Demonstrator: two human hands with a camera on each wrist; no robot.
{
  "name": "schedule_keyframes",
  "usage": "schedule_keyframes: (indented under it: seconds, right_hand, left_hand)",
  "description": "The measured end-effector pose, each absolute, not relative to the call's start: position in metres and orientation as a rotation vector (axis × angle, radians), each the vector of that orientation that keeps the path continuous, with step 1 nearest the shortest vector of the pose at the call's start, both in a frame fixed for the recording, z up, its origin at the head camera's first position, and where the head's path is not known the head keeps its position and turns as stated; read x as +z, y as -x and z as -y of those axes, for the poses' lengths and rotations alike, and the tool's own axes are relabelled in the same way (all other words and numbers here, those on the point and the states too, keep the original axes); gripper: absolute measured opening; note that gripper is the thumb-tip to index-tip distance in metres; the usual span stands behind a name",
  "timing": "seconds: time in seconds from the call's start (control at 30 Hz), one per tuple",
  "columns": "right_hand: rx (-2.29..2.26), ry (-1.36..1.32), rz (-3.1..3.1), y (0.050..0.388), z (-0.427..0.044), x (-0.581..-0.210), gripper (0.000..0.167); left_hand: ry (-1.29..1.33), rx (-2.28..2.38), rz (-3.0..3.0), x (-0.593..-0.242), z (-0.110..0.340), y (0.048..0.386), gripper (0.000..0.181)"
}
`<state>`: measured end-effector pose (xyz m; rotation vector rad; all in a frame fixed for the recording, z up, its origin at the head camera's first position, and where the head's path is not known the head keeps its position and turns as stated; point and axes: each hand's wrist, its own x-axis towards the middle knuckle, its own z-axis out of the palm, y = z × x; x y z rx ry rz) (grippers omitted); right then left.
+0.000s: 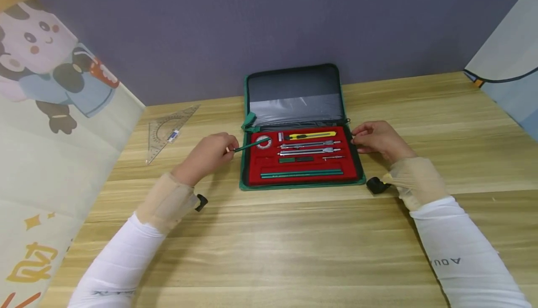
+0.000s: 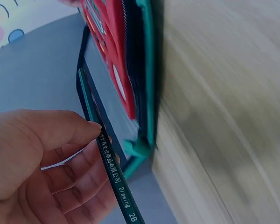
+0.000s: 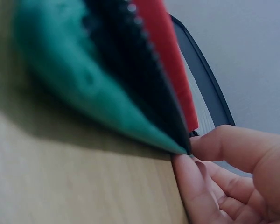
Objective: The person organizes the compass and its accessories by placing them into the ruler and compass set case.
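My left hand (image 1: 208,157) pinches a dark green 2B drawing pencil (image 2: 113,170) between thumb and fingers. The pencil's other end reaches over the left side of an open green zip case (image 1: 302,186). On the right edge of that case, my right hand (image 1: 380,139) pinches the rim between thumb and finger, seen closely in the right wrist view. Inside the case, a red tray (image 1: 294,164) holds a yellow utility knife (image 1: 315,135), metal compasses (image 1: 308,151), green pencils (image 1: 302,174) and a round white piece (image 1: 264,145), which the held pencil partly covers.
A clear triangular ruler (image 1: 161,132) lies on the wooden table (image 1: 269,242), left of the case. The case's dark lid (image 1: 292,83) stands propped up towards a blue-grey partition (image 1: 269,18). Printed panels (image 1: 54,135) border the table on the left.
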<state>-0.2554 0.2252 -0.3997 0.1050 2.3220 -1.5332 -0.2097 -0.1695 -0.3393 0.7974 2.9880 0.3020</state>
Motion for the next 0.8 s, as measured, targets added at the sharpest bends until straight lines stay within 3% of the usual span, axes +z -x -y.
schedule_keyframes:
  seconds: [0.8]
  right_hand:
    - [-1.538,-0.098,-2.312,0.259,-0.218,-0.4,0.039]
  left_hand:
    - [-1.002,0.242,-2.851,-0.342,0.1,0.204,0.016]
